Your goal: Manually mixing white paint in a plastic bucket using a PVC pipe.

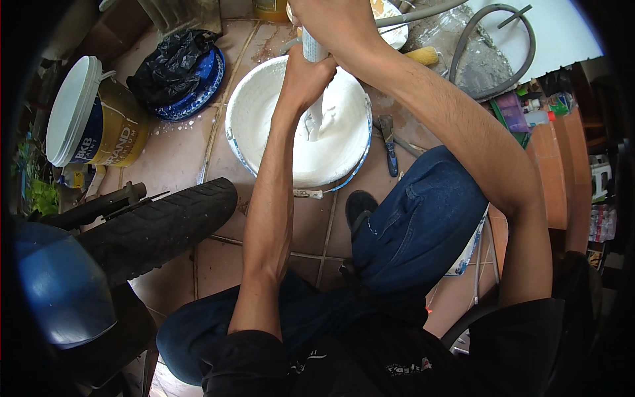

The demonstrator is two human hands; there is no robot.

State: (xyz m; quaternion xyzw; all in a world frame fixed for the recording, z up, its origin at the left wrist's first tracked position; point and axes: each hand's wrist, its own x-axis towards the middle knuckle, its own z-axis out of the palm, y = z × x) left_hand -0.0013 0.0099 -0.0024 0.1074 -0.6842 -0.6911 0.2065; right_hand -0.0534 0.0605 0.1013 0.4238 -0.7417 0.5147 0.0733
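A white bucket (234, 135) stands on the floor in front of me, with thick white paint (340, 155) inside. Down into the paint goes a pale stick (315, 50), slightly tilted, its lower part coated white. My left hand (307, 81) is closed round the stick above the bucket. Higher up, my right hand (338, 25) is wrapped over the stick's upper end, which it partly hides. The stick's bottom tip is sunk in the paint.
A putty knife (389, 147) lies right of the bucket, near my knee. Further left are a lidded paint bucket (119, 129), a blue speckled lid (210, 83) under a black plastic bag (173, 69), and a motorcycle tyre (165, 221). A grey hose (456, 46) coils at the far right.
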